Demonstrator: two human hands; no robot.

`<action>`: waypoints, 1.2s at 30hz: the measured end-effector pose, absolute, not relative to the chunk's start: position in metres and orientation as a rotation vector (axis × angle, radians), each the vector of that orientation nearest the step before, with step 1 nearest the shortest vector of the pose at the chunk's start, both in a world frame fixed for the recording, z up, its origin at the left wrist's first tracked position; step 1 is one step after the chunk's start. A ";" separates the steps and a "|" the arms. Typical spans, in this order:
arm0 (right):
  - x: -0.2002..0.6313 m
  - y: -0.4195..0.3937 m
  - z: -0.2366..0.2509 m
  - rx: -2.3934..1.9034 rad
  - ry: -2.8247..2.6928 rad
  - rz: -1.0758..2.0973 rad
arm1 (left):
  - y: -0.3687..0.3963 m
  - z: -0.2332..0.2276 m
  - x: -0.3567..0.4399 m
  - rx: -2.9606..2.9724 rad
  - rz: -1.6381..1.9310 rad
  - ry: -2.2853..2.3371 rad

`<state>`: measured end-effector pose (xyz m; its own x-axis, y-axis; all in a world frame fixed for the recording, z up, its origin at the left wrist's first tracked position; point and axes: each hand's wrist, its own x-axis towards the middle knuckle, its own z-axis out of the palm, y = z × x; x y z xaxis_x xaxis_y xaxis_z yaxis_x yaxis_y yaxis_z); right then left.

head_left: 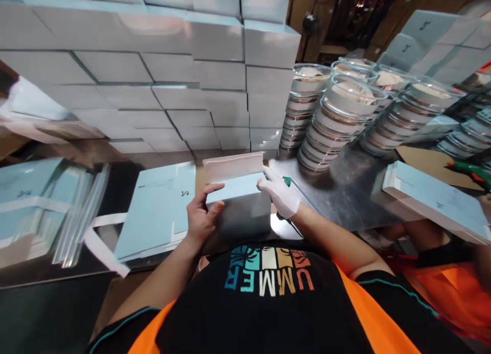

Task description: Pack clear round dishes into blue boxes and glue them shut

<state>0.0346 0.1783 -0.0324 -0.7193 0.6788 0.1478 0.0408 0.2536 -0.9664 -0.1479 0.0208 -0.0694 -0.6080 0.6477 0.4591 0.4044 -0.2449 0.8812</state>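
A light blue and grey cardboard box (243, 211) is held upright in front of my chest, its pale flap (233, 163) raised at the far side. My left hand (203, 211), bare, grips the box's left end with bent fingers and thumb. At the opposite end my right hand (282, 193), in a white glove, has its thumb and fingers closed on the upper right corner. Flat blue box blanks (157, 200) lie left of my left hand. A green-tipped tool (287, 181), only partly visible, is just beyond my gloved hand.
A tall wall of pale boxes (218, 78) stands behind. Stacked clear round containers (333, 118) rise at the right on the metal table (341, 195). Clear strips (79, 216) and more blanks (28, 195) lie at left. A co-worker at right handles blue cardboard (441, 195).
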 end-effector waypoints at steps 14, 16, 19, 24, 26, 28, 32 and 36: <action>0.059 0.175 -0.051 -0.124 -2.159 1.261 | 0.025 -0.073 -0.163 1.629 2.076 1.507; 0.061 0.173 -0.049 -0.064 -2.175 1.263 | 0.022 -0.068 -0.167 1.792 1.955 1.413; 0.061 0.174 -0.044 -0.057 -2.193 1.266 | 0.018 -0.063 -0.169 1.822 1.903 1.360; 0.060 0.177 -0.042 -0.046 -2.199 1.231 | 0.019 -0.065 -0.169 1.869 1.961 1.281; 0.061 0.175 -0.046 -0.063 -2.200 1.221 | 0.020 -0.068 -0.169 1.889 1.961 1.248; 0.062 0.171 -0.055 -0.172 -2.184 1.243 | 0.022 -0.073 -0.168 1.839 1.970 1.237; 0.057 0.168 -0.075 -0.586 -2.097 1.425 | 0.025 -0.095 -0.163 1.305 2.040 1.306; 0.050 0.169 -0.071 -0.817 -1.925 1.472 | 0.021 -0.121 -0.160 0.925 1.673 1.313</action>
<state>0.0496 0.1685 -0.0705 -0.6470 0.7585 0.0780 0.1232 0.2049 -0.9710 -0.1599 0.0208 -0.1215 -0.4133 0.9080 0.0686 -0.1488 -0.1417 0.9787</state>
